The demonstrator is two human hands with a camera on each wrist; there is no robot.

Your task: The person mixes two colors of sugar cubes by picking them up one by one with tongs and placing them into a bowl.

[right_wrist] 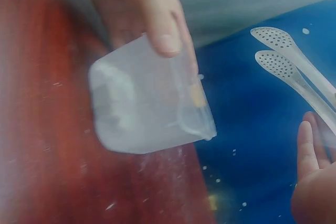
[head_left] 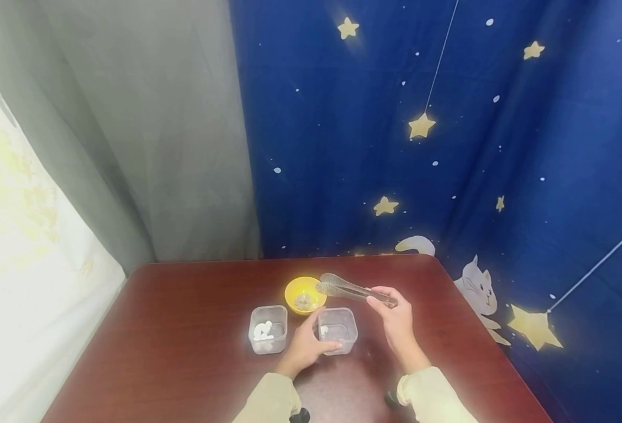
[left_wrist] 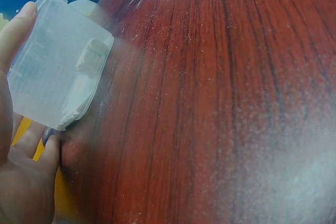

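Note:
My left hand (head_left: 303,345) grips a clear plastic container (head_left: 347,320), thumb on the near side and fingers at the far left. A few whitish pieces (head_left: 324,331) sit inside it, blurred through the wall in the left wrist view. In my right hand (head_left: 397,320) are metal tongs (head_left: 333,286), held near their back end. Their perforated tips (right_wrist: 275,65) point left, slightly apart, with nothing seen between them. Behind the container, a yellow bowl (head_left: 291,294) holds small pale pieces (head_left: 303,302), close to the tong tips.
To the left of my left hand stands a second clear container (head_left: 255,320) with several white pieces (head_left: 263,331). Everything rests on a dark red wooden table (head_left: 184,341). Grey and blue star-patterned curtains (head_left: 343,147) hang just past its far edge.

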